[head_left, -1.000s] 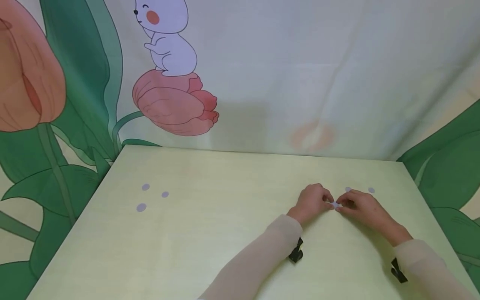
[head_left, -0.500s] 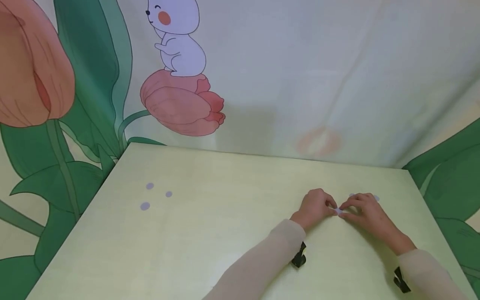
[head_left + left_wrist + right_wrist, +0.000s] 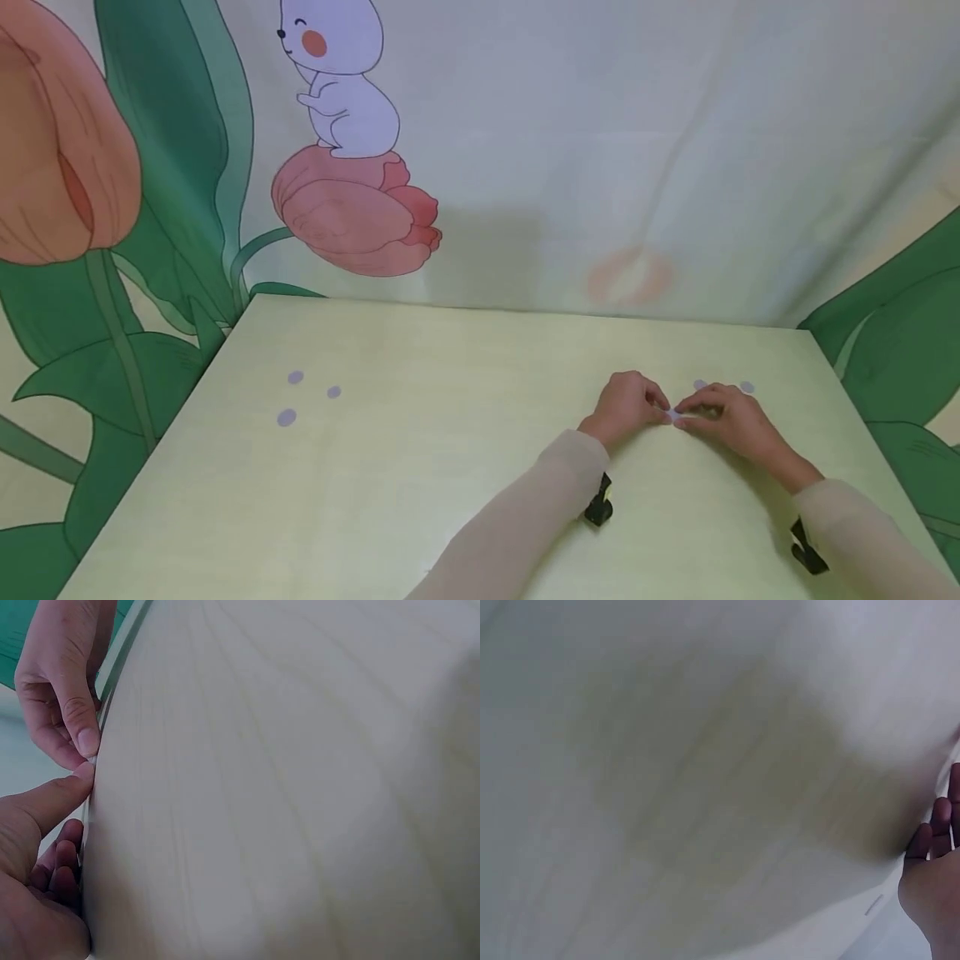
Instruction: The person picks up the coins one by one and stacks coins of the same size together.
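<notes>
A small, flat, pale purple disc (image 3: 673,414) lies at the right part of the table, largely covered by fingertips. My left hand (image 3: 624,408) pinches its left side between thumb and forefinger. From the right, my right hand (image 3: 738,423) pinches the opposite side the same way. In the left wrist view the thumb tips of the left hand (image 3: 34,840) and the right hand (image 3: 67,682) nearly meet low over the surface; only a pale sliver shows between them. The right wrist view catches part of the right hand (image 3: 937,877) at its edge, without the disc.
Two more purple discs (image 3: 747,387) lie just beyond the right hand, one partly covered by it. Three others (image 3: 287,417) are grouped at the table's far left. A printed curtain (image 3: 525,167) hangs behind the pale wooden table (image 3: 420,400).
The head view shifts slightly. Both hands stay at the same disc, and their fingertips hardly move. The other discs keep their places.
</notes>
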Tool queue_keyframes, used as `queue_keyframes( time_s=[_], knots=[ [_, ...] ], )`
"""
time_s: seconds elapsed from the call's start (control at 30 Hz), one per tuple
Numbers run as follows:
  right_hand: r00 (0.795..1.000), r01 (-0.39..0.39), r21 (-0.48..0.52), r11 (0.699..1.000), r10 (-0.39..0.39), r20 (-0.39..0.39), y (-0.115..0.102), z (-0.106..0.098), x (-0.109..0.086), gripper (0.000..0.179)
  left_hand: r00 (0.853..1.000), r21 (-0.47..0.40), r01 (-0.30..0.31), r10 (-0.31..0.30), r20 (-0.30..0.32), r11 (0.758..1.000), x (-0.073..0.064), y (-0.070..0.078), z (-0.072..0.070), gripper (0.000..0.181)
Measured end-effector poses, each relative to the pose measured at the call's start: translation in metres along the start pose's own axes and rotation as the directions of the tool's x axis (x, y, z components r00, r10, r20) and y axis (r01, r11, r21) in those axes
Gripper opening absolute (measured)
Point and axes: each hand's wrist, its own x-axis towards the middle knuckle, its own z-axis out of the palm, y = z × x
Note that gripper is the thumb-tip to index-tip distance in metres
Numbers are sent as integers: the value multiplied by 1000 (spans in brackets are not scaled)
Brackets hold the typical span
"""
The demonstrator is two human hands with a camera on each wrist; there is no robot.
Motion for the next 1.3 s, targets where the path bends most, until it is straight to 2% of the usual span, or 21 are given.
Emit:
queue_keyframes(
  time_s=[0.1,0.17,0.23,0.37,0.43,0.5,0.8,1.17,1.3],
  knots=[
    [1000,5,0,1000,-5,-20,0,1,1,16,1000,-9,-18,18,25,1000,3,-2,-3,7],
    [999,26,-13,1000,-26,-37,1,2,4,17,998,7,-52,51,44,999,7,-4,-7,6],
    [998,45,-21,999,-46,-44,1,4,6,17,993,70,-103,99,70,992,10,-7,-13,6],
    [997,67,-39,997,-68,-38,-1,7,8,18,977,243,-204,183,105,948,14,-13,-20,6],
    [997,73,-51,996,-75,-33,-2,8,9,18,975,307,-220,196,108,926,15,-16,-22,7],
    [997,73,-55,996,-74,-25,-3,9,9,17,976,332,-217,192,106,918,14,-18,-24,7],
    [999,37,-89,995,-37,6,-7,12,12,17,974,336,-223,191,125,915,4,-18,-32,12],
    [999,11,-96,995,-7,41,-17,22,18,17,964,347,-263,229,138,900,1,-29,-39,13],
    [999,11,-79,997,-7,46,-20,26,23,17,965,337,-259,225,135,905,1,-36,-43,13]
  ],
)
